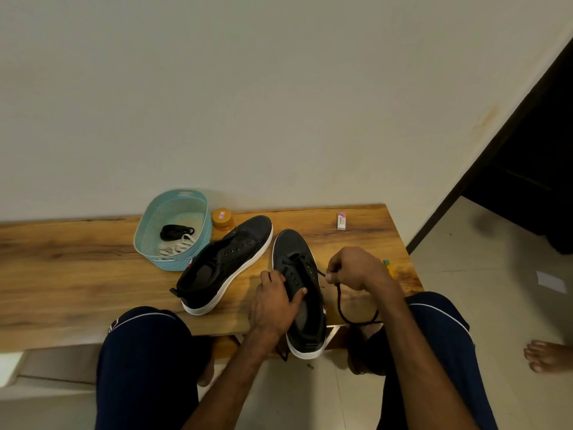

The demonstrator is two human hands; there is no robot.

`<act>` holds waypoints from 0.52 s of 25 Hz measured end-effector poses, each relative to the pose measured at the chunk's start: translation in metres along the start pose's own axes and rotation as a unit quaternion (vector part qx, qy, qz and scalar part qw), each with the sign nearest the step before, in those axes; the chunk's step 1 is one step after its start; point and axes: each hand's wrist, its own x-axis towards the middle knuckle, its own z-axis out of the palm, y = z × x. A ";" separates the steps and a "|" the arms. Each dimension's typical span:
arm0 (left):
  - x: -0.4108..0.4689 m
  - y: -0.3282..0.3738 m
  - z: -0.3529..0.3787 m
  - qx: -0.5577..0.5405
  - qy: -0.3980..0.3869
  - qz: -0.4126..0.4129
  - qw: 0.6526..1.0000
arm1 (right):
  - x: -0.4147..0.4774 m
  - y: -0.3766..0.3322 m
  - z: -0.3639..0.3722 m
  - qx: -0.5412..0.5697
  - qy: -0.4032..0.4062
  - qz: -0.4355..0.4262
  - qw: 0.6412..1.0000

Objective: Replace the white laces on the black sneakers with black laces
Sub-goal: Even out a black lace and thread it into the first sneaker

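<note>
1. Table (77,262): wood-grain top running across the middle of the frame, against a pale wall.
2. Near sneaker (291,243): black with a white sole, centre of the frame, toe toward the wall, heel overhanging the table's front edge. A black lace (339,302) crosses its eyelets nearest the toe.
3. Left hand (276,302): grips the near sneaker at its opening, with the thumb laid across the tongue and the fingers curled round the left side.
4. Right hand (356,270): just right of the near sneaker, pinches the black lace between thumb and fingers. The free length hangs in a loop below the table edge.
5. Far sneaker (229,259): black, unlaced with empty eyelets, lying at an angle just left of the near sneaker.
6. Basket (201,243): light blue, left of centre, touching the far sneaker. It holds the white laces (176,247) and a bundled spare black lace (176,232).
7. Orange jar (222,218): behind the far sneaker, beside the basket.
8. Small box (341,220): white, upper right of the table.
</note>
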 end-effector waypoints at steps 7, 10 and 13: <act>0.000 0.004 -0.002 0.030 -0.010 0.016 0.999 | -0.003 0.010 -0.004 0.073 0.017 0.010 0.997; 0.000 0.008 -0.004 0.069 0.013 0.048 0.996 | 0.000 0.010 -0.002 0.054 0.022 0.055 0.997; 0.001 0.016 -0.003 0.068 0.023 0.054 0.996 | 0.000 0.015 -0.010 0.146 0.013 0.062 0.987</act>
